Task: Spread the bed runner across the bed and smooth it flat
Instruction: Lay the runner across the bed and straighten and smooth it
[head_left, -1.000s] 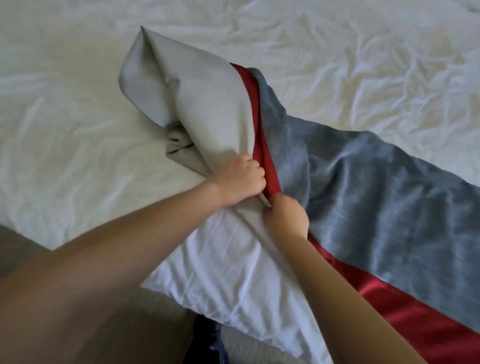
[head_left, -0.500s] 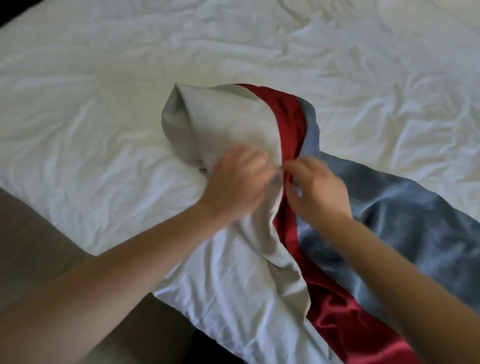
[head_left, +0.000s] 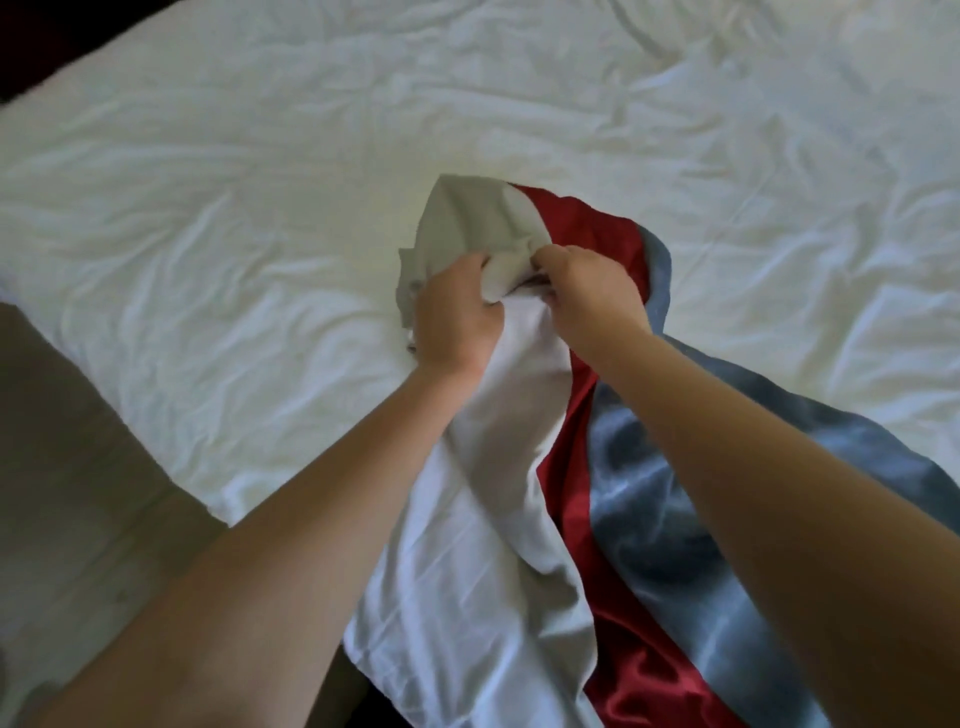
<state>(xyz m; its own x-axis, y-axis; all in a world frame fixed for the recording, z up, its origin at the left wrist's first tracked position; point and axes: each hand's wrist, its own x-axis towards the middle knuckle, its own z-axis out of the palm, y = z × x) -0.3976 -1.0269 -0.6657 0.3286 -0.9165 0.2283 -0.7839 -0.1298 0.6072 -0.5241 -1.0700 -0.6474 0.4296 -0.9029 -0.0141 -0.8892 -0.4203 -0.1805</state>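
Head view: the bed runner (head_left: 566, 483) is seen lying bunched up on the white bed (head_left: 260, 208), from the middle of the frame down to the lower right. Three colours can be told on it: a pale grey-white side, a shiny red stripe and a blue-grey part. Its top end is folded over and crumpled near the middle of the frame. Its lower end is cut off by the bottom and right edges, so its full length cannot be seen. Parts of it are covered by both bare arms (head_left: 311, 545).

The pale cloth is gripped by the left hand (head_left: 457, 317), with the fingers curled round a bunched lump of it. The same lump is pinched by the right hand (head_left: 592, 291) just beside it, with curled fingers. The fingertips are tucked into the cloth and are mostly hidden.

A small dark bit (head_left: 412, 344) is seen under the left hand, at the edge of the pale cloth, but it cannot be made out. The bed is wrinkled all over and is cut off at the top and right of the frame. A blurry pale floor (head_left: 78, 493) is seen at the lower left, beside the bed.
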